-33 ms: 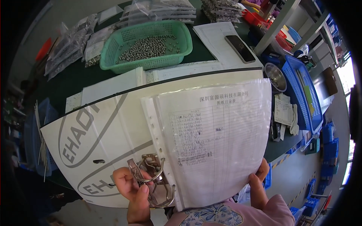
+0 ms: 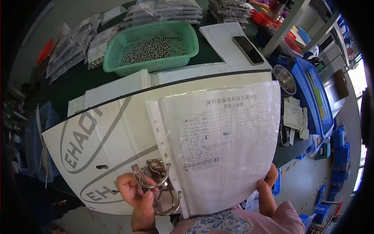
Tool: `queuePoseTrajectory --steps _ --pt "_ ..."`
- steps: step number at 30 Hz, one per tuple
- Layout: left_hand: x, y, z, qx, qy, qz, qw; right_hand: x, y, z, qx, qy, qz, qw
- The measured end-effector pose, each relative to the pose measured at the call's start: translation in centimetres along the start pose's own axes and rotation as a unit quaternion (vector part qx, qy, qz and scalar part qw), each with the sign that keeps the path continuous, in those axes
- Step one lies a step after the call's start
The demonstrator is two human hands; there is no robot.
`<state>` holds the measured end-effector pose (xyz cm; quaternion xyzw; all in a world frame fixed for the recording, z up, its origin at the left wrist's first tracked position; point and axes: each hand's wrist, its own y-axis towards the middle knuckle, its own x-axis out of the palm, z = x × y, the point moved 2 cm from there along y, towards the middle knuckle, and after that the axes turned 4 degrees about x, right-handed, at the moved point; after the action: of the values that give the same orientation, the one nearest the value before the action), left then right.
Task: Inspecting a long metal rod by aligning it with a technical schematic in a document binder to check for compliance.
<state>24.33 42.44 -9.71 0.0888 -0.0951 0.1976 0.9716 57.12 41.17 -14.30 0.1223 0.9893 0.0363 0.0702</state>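
An open lever-arch binder (image 2: 113,136), white inside with grey printed ovals, lies tilted across the front of the table. A stack of clear punched sleeves (image 2: 249,167) fills its right side, the top one holding a printed table with handwritten rows. My left hand (image 2: 136,195) is closed on the metal ring clip (image 2: 163,183), thumb and fingers around its lever. The rings pass along the sleeves' punched edge; whether they are fully closed is hard to make out. At the lower right edge of the sleeves, my right hand (image 2: 268,187) grips them, its fingers partly hidden behind.
Beyond the binder stands a green basket (image 2: 113,64) of small metal parts. Bagged parts (image 2: 74,43) lie at the far left. A phone (image 2: 248,50) rests on papers (image 2: 218,35). At right are a metal bowl (image 2: 286,80), a blue basket (image 2: 306,85) and a glove (image 2: 304,126).
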Motion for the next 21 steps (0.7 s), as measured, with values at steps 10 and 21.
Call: queuePoseTrajectory --steps 10,21 --pt "0.52 0.41 -0.12 0.038 0.017 0.019 0.999 -0.08 -0.02 0.18 -0.004 -0.006 0.000 1.000" --pt "0.13 0.28 0.06 -0.001 0.000 0.013 1.000 -0.12 -0.11 0.39 0.003 0.005 0.001 1.000"
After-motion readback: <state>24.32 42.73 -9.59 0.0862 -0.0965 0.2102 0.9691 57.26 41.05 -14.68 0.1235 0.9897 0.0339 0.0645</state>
